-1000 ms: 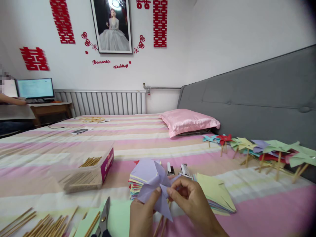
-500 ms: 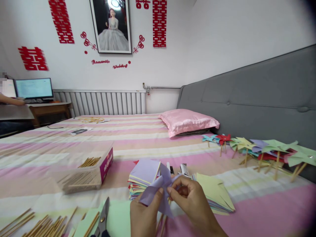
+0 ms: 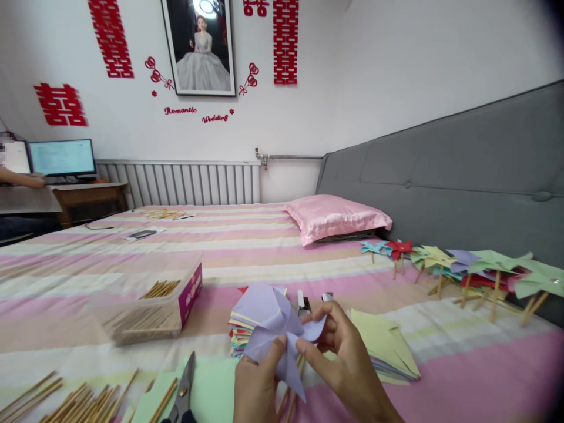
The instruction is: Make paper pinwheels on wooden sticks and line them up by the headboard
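Observation:
Between my two hands is a purple paper pinwheel (image 3: 282, 322), its blades folded in toward the middle. My left hand (image 3: 259, 379) pinches it from the lower left, thumb near the centre. With closed fingers my right hand (image 3: 341, 349) grips its right blade, the thumb also close to the centre. Behind the pinwheel sits a stack of coloured paper squares (image 3: 241, 329), purple on top. Thin wooden sticks (image 3: 291, 399) show below, between the hands. To the right lies a pile of cut yellow paper sheets (image 3: 383, 341).
Scissors (image 3: 184, 388) lie on green paper (image 3: 214, 382), with loose sticks (image 3: 88, 405) to their left. A clear box (image 3: 189, 296) holds more sticks. Finished pinwheels (image 3: 493, 264) line the headboard (image 3: 462, 170). A pink pillow (image 3: 337, 216) rests farther back. Another person's arm (image 3: 20, 178) is at the desk.
The purple pinwheel has turned to face me more, its blades spread wider and one tip pointing down. My right hand has shifted slightly, still on its right blade.

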Action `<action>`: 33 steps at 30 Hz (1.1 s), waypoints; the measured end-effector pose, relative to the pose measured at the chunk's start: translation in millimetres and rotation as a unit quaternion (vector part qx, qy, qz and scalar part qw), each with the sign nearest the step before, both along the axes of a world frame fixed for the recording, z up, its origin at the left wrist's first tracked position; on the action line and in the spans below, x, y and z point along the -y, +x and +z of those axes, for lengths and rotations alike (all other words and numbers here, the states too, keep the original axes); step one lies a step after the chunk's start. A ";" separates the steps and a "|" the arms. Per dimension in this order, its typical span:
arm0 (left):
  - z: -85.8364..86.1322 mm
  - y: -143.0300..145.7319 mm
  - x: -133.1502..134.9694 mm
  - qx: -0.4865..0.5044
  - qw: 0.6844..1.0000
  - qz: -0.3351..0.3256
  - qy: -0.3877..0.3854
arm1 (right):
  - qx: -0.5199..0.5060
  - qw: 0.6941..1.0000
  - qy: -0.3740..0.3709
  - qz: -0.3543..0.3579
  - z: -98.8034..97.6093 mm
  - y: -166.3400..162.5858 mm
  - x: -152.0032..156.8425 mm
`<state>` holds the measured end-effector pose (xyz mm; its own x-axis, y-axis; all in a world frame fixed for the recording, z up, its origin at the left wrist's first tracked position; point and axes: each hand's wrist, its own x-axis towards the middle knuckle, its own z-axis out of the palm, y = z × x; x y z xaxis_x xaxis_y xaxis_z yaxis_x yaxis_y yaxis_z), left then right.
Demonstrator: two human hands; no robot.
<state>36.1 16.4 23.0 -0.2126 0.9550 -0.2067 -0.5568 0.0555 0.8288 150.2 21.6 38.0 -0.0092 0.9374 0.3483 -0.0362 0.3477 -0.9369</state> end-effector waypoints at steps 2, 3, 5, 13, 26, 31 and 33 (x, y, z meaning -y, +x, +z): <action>1.4 2.5 0.6 0.027 1.000 -0.014 0.005 | -0.038 0.999 -0.009 0.016 1.0 -1.5 1.1; 2.4 3.9 1.1 0.033 0.999 -0.017 0.011 | -0.050 0.998 -0.018 0.024 1.1 -1.7 1.1; 3.8 7.0 2.5 0.040 0.999 -0.026 0.021 | -0.064 0.996 -0.040 0.038 0.5 -1.2 0.2; -0.4 15.6 3.8 0.037 0.998 -0.048 0.029 | -0.099 0.990 -0.088 0.045 -7.5 3.2 -8.5; 4.6 -3.7 0.7 -0.100 0.984 -0.150 0.012 | -0.052 0.963 -0.195 0.176 -16.5 38.7 -24.3; 0.2 2.1 3.3 -0.178 0.972 -0.153 0.012 | -0.036 0.957 -0.209 0.198 -12.0 35.9 -17.8; 1.4 3.1 4.9 -0.203 0.968 -0.148 0.013 | -0.034 0.958 -0.205 0.197 -9.5 34.8 -15.1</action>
<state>39.2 11.4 24.4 0.0123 0.9902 -0.1388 -0.1484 0.1391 0.9791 185.0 36.6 28.6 -0.3813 0.9238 -0.0354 -0.1553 -0.1017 -0.9826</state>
